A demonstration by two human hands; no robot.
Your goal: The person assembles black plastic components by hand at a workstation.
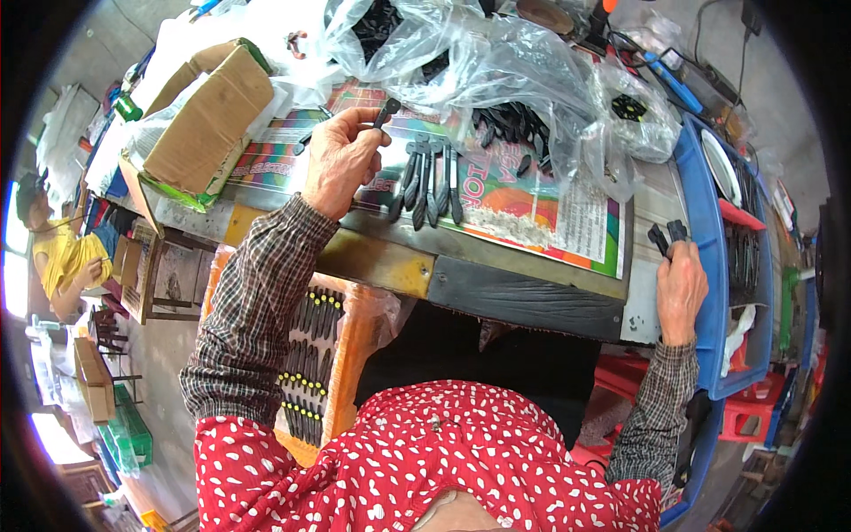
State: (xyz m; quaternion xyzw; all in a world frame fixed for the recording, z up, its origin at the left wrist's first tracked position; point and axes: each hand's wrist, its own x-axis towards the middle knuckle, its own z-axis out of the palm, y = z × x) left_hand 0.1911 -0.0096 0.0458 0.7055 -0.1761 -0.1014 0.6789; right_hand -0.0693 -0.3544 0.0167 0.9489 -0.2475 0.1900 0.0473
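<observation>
My left hand (339, 161), raised over the table, pinches a small black plastic part (387, 112) with a rounded head pointing up and away. Just right of it, several black handle-shaped pieces (429, 184) lie side by side on a colourful printed sheet (576, 232). Over at the table's right end, my right hand (682, 291) is closed on black plastic pieces (667, 236); two ends stick out past the fingers, and the rest is hidden in the grip. A heap of similar black parts (514, 126) spills from a clear plastic bag (496, 66) at the back.
An open cardboard box (208, 115) stands at the back left. Beside my right hand is a blue crate (698, 186) holding black parts and a white dish. Below the table's front edge, an orange crate (350, 372) holds rows of yellow-tipped black pieces. Someone in yellow (71, 270) sits far left.
</observation>
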